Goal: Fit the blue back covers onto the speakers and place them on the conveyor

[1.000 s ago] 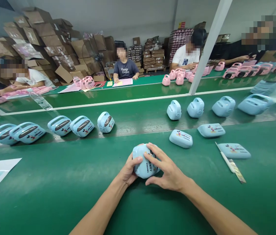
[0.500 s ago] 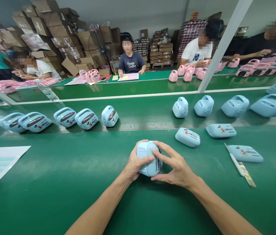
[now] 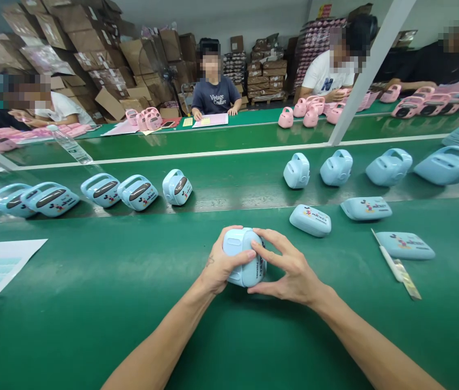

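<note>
A light blue rounded case (image 3: 244, 258) with dark lettering on its right side is held over the green table. My left hand (image 3: 226, 261) wraps round its left side, thumb across the front. The fingers and thumb of my right hand (image 3: 288, 265) grip it from the right. Farther right lie a printed blue cover (image 3: 310, 220), another cover (image 3: 366, 208) and a third cover (image 3: 405, 245). A white-handled tool (image 3: 392, 263) touches or overlaps that third one; a yellowish strip is at its lower end.
Blue cases with handles (image 3: 137, 192) stand in a row at the back left, more blue cases (image 3: 296, 171) at the back right. White sheets (image 3: 5, 271) and part of another person's hand are at the left edge. People sit beyond, near pink cases (image 3: 285, 117).
The view has shifted slightly, so the table and its objects appear a little higher and farther left. Both hands keep their hold on the blue case, with little visible change.
</note>
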Available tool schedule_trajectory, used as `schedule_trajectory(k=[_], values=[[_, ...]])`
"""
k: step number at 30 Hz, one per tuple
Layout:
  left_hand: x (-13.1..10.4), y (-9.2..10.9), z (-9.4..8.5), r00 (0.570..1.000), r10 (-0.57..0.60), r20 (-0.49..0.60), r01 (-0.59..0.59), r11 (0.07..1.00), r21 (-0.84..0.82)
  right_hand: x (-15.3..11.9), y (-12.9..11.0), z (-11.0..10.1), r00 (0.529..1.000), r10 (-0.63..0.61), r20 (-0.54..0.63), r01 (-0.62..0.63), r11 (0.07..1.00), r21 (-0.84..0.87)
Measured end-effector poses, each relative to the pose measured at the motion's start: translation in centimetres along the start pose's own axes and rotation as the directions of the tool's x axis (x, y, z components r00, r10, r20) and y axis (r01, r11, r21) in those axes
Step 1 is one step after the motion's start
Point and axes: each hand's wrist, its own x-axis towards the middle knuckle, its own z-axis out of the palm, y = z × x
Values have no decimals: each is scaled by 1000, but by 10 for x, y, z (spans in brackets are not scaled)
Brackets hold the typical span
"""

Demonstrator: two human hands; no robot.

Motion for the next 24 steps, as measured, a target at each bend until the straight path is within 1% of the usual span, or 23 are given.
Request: schedule_trajectory(k=[3,6,9,12,14,15,16,17,18,19,20,21,22,23,24], values=[[0,-1,0,1000,3,-19,-3,999,-36,-4,-1,9,999,41,-15,-41,999,27],[0,-1,1,1000,-2,-29,0,998,-67,-6,-3,16,994,112,-8,-111,991,76],[0,-3,4,998,6,-63,-13,995,-102,-6,-3,17,982,186,28,-188,971,145],[2,-11,5,995,-3,-99,-13,988,-156,-3,0,15,968,236,84,-249,943,219],[6,-17,4,997,-33,-75,15,974,-227,-2,4,15,955,267,127,-292,918,268],[8,-20,3,997,-44,-59,27,964,-266,-1,6,16,944,304,128,-329,896,298],[10,-22,2,998,-46,-47,30,953,-302,-1,7,17,926,365,102,-377,862,339],[12,-23,0,998,-39,-40,24,943,-331,-2,8,19,893,446,59,-430,809,400],[13,-24,-3,999,-22,-40,7,937,-349,-3,9,22,845,535,23,-478,735,481],[14,-24,-5,999,2,-42,-17,934,-356,-4,8,26,790,613,20,-512,642,571],[15,-23,-8,999,32,-44,-46,935,-351,-4,7,29,745,664,62,-532,536,655],[15,-22,-11,997,62,-41,-72,941,-332,-5,6,33,719,681,138,-545,430,720],[16,-21,-14,995,91,-30,-96,949,-299,-5,5,35,707,672,220,-555,335,761],[17,-20,-17,993,118,-12,-117,960,-256,-5,5,37,701,657,279,-561,266,784],[19,-19,-20,990,141,16,-135,969,-205,-5,7,37,697,652,299,-558,231,797]])
